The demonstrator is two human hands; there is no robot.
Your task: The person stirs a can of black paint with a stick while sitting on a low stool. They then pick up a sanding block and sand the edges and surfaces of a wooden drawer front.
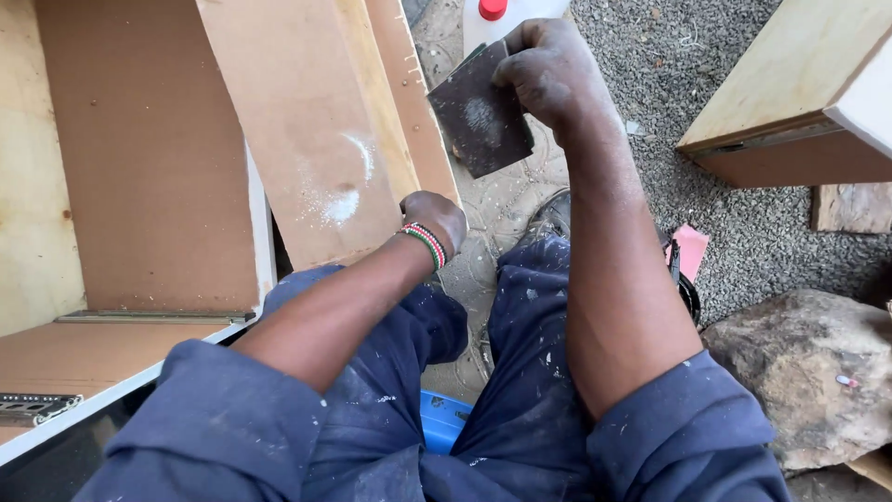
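Note:
My right hand (548,72) holds a dark, worn sheet of sandpaper (478,123) up in the air, just right of a long wooden panel (307,121). My left hand (435,218) is closed on the near end of that panel, at its right edge; a beaded band circles the wrist. A patch of pale sanding dust (342,203) lies on the panel's face. The panel slopes down toward my knees, which are in blue, paint-flecked trousers.
A large open plywood cabinet (139,186) with a metal slide fills the left. A white bottle with a red cap (492,11) stands behind the sandpaper. Another wooden box (799,102) sits upper right on gravel, a big rock (808,372) lower right, a pink scrap (692,249) beside my leg.

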